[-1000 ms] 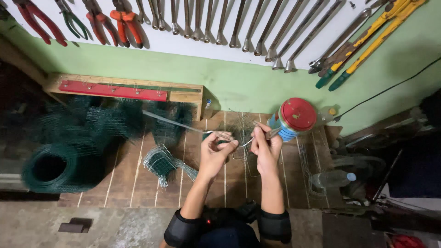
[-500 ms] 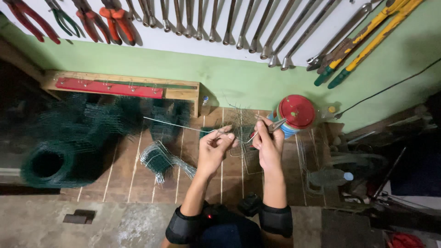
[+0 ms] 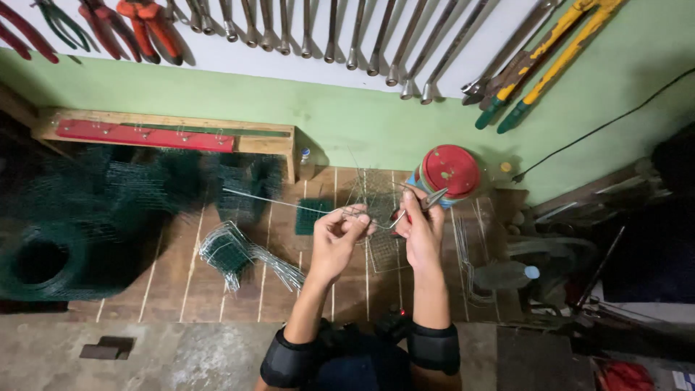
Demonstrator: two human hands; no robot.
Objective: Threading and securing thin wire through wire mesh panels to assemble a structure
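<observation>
Your left hand (image 3: 339, 235) pinches a long wire (image 3: 289, 204) against the small wire mesh panel (image 3: 376, 217) above the bench (image 3: 181, 279); your right hand (image 3: 420, 228) grips pliers (image 3: 427, 201). Keep the wire taut and bend tightly at the mesh edge.

The tops of the hanging tools (image 3: 304, 29) are cut off by the upper edge; the pliers (image 3: 423, 203) are partly hidden by the right hand (image 3: 420, 232); the green mesh roll (image 3: 43, 261) is blurred
</observation>
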